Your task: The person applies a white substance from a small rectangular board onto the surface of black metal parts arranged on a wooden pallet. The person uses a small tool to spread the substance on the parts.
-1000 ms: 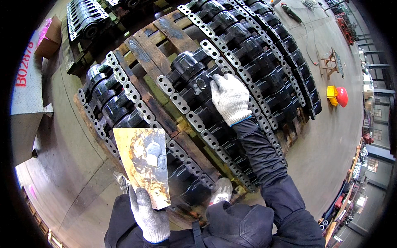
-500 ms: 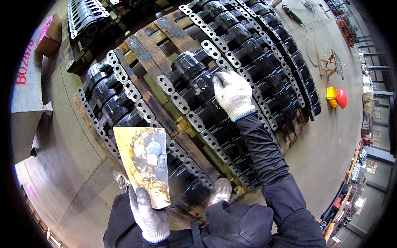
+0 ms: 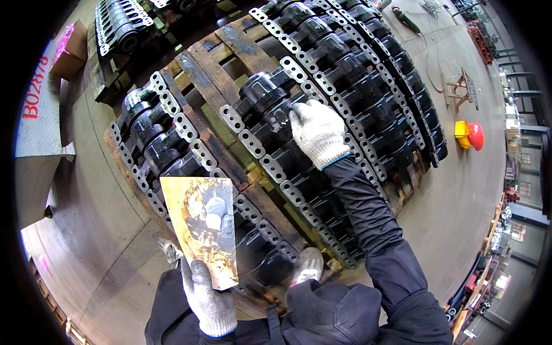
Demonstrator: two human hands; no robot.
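My left hand [image 3: 210, 305], in a white knit glove, grips the lower end of a flat, stained board [image 3: 192, 230]. A smooth dab of grey putty [image 3: 215, 208] sits on the board's right half. My gloved right hand [image 3: 319, 133] is closed, fingers curled down against a glossy black track assembly [image 3: 265, 89] with silver bolt-hole plates. Whatever those fingers may hold is hidden beneath the glove. Pale scuffed patches mark the black casting just left of them. A shorter black track assembly [image 3: 164, 155] lies to the left, partly behind the board.
The assemblies rest on a worn wooden pallet [image 3: 201, 72]. More black track rows [image 3: 374, 86] stand close on the right. A cardboard box [image 3: 71, 53] and a grey block [image 3: 37, 138] are at left. On the right floor are a red-and-yellow object [image 3: 470, 135] and a small trestle [image 3: 461, 89].
My right hand has slid slightly left along the black casting. My left hand and the board have barely shifted.
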